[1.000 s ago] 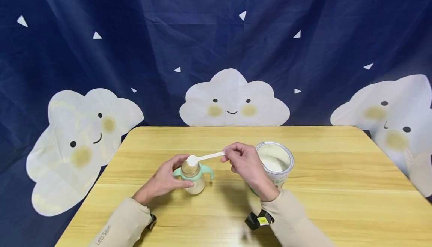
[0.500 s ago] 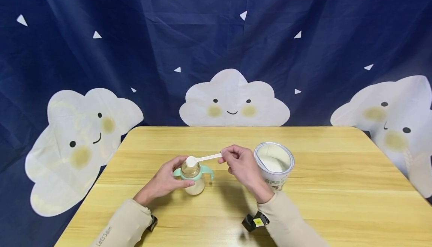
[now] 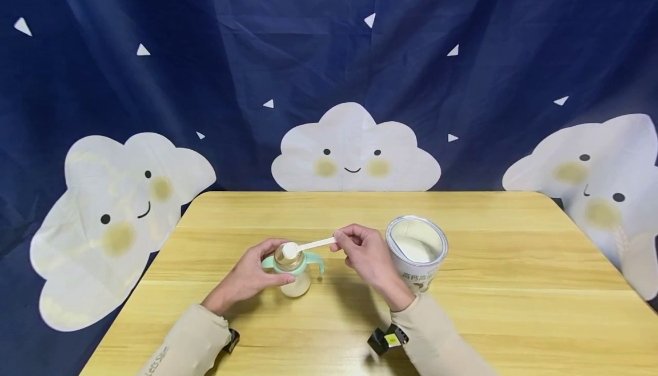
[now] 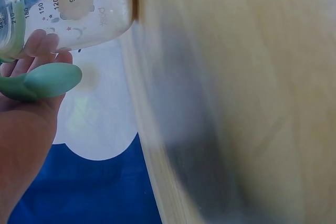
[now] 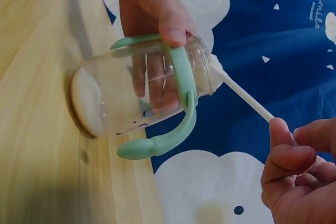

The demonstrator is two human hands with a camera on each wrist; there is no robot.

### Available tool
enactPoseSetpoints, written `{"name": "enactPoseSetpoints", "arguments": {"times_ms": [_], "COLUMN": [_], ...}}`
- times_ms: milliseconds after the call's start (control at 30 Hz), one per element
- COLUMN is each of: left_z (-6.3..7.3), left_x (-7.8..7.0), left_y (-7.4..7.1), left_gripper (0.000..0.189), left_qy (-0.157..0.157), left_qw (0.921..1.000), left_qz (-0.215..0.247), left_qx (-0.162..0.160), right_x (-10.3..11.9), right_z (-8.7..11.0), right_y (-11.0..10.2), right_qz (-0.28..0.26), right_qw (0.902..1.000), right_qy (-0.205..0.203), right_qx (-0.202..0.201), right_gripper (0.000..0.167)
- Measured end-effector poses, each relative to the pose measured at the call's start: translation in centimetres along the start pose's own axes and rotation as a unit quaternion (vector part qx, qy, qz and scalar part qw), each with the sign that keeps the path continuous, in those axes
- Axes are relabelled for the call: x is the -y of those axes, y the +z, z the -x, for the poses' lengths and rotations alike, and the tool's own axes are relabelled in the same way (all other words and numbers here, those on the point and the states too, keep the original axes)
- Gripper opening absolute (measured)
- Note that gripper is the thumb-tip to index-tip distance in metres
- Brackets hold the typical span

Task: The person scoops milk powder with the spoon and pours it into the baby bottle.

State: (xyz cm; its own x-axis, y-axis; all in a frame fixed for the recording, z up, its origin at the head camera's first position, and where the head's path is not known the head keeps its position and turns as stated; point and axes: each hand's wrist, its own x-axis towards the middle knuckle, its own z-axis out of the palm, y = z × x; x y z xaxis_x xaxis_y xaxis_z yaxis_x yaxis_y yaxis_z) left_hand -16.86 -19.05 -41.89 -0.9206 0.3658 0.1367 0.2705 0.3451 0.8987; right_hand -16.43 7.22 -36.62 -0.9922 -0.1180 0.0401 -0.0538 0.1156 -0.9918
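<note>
Head view: left hand (image 3: 250, 276) wrapped round the baby bottle (image 3: 293, 270) standing near the middle of the wooden table (image 3: 488, 284), right hand (image 3: 362, 253) pinching the handle end of a white scoop (image 3: 307, 246), bowl of the scoop right over the bottle's mouth. Open powder tin (image 3: 417, 250) just beside the right hand, white powder inside; dark blue cloud curtain (image 3: 354, 150) behind. Left wrist view: bottle (image 4: 79, 9) with printed measure marks, standing on the table edge (image 4: 220, 103), green handle (image 4: 50, 81) against the fingers (image 4: 44, 45). Right wrist view: left hand (image 5: 152, 9) curled round the clear bottle (image 5: 142, 90), thumb on its green collar, scoop (image 5: 239, 93) entering the mouth, right-hand fingers (image 5: 286, 169) clamped on the stem, white powder at the bottle's base.
</note>
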Motion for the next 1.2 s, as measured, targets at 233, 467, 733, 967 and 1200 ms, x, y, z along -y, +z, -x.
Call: {"name": "enactPoseSetpoints", "arguments": {"times_ms": [233,467,733,967,1200], "left_z": [-0.13,-0.22,-0.26,-0.21,-0.21], "left_x": [0.01,0.06,-0.10,-0.26,-0.25], "left_y": [-0.04,-0.07,-0.15,-0.15,-0.12], "left_gripper": [0.063,0.064,0.064,0.064,0.062], "left_qy": [-0.003,0.001,-0.001,-0.002,0.003], "left_qw": [1.0000,0.9999,0.9999,0.9999,0.9998], "left_qz": [0.003,0.014,0.013,0.013,0.017], "left_qx": [0.001,0.007,0.006,0.004,0.004], "right_x": [-0.18,-0.34,-0.28,-0.25,-0.40], "right_z": [-0.02,0.05,0.12,0.22,0.23], "right_y": [0.07,0.16,0.23,0.24,0.24], "right_qz": [-0.012,-0.010,0.004,0.023,0.036], "right_qw": [0.9997,0.9992,0.9987,0.9981,0.9972], "right_qy": [-0.001,-0.004,-0.019,-0.031,-0.049], "right_qx": [0.020,0.038,0.048,0.048,0.044], "right_gripper": [0.012,0.012,0.011,0.010,0.009]}}
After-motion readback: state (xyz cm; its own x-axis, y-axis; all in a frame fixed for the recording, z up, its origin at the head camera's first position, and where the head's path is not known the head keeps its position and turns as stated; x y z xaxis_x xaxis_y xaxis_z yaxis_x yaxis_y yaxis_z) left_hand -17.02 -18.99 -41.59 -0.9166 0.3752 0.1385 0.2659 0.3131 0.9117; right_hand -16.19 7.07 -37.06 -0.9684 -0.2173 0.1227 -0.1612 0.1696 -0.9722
